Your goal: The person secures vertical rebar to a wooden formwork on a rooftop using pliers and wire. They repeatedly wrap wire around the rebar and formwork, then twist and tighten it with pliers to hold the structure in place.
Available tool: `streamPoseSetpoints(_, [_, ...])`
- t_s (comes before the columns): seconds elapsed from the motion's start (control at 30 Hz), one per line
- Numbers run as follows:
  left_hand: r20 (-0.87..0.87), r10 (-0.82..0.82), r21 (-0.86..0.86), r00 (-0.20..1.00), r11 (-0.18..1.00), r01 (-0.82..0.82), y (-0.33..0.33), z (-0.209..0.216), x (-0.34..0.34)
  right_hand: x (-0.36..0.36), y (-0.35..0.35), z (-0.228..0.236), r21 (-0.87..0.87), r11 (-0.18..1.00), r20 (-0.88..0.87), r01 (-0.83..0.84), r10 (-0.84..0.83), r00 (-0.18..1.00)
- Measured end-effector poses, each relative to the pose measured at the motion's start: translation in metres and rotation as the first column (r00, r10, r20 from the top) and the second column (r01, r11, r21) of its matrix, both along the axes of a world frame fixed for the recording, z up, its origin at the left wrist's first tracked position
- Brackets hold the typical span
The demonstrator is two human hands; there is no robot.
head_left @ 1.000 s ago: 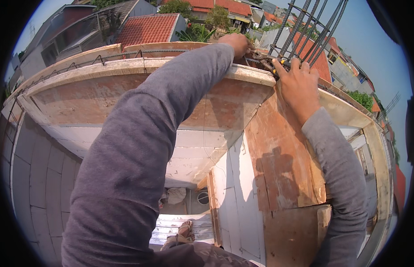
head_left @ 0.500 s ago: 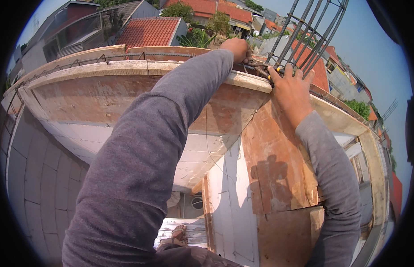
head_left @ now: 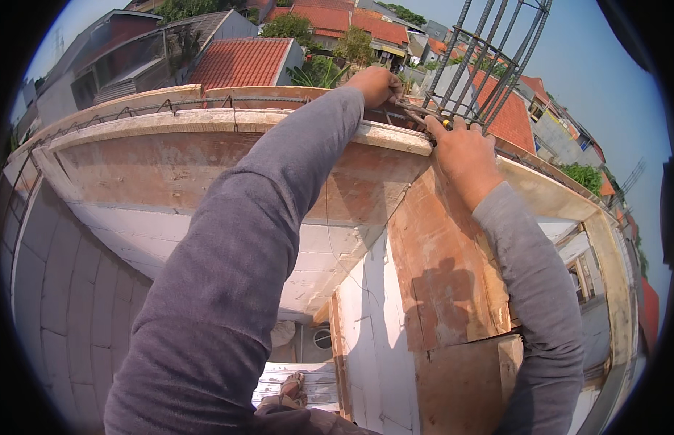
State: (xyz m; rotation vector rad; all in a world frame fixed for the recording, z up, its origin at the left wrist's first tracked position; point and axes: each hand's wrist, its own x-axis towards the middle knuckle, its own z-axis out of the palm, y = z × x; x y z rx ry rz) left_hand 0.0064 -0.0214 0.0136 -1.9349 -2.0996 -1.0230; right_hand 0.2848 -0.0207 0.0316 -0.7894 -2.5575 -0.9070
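My right hand (head_left: 467,156) is at the top corner of the wooden formwork, its fingers curled over the handles of pliers (head_left: 447,125) with a yellow-marked grip. The pliers' metal jaws point left, toward my left hand (head_left: 377,85). That hand is closed just beyond the formwork's upper edge; what its fingers pinch is too small to make out. Right behind both hands rises a cage of ribbed steel bars (head_left: 453,72), bound by square ties. A long rebar (head_left: 206,101) with bent ties runs inside the formwork (head_left: 163,163) to the left.
Plywood panels (head_left: 446,283) cover the corner below my right hand. White block walls (head_left: 366,312) drop away beneath. My sandalled foot (head_left: 293,384) stands on a white slatted platform (head_left: 319,377). A thin wire (head_left: 327,210) hangs down the formwork. Tiled roofs (head_left: 243,61) lie beyond.
Both hands have shifted slightly left in the view, along with the surroundings. My right fingers, spread out before, are now bent closer together around the pliers' handles.
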Motion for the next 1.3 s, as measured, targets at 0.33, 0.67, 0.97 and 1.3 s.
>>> streamPoseSetpoints(0.33, [0.223,-0.084,0.026,0.971,0.996,0.080,-0.015,0.003,-0.008,0.003,0.014,-0.001,-0.064,0.994,0.010,-0.093,0.093,0.996])
streamPoseSetpoints(0.67, [0.226,-0.039,-0.086,0.973,0.995,0.060,-0.027,0.013,0.005,0.001,0.015,0.002,-0.204,0.979,0.062,0.004,0.009,0.998])
streamPoseSetpoints(0.97, [0.158,-0.039,-0.051,0.987,0.998,0.048,-0.033,0.009,0.005,0.007,0.020,-0.003,-0.100,0.985,0.014,-0.144,0.146,0.989])
streamPoseSetpoints(1.3, [0.126,-0.058,-0.013,0.990,0.998,0.060,-0.032,0.009,0.005,0.005,0.005,0.005,-0.199,0.978,0.009,0.058,-0.057,0.998])
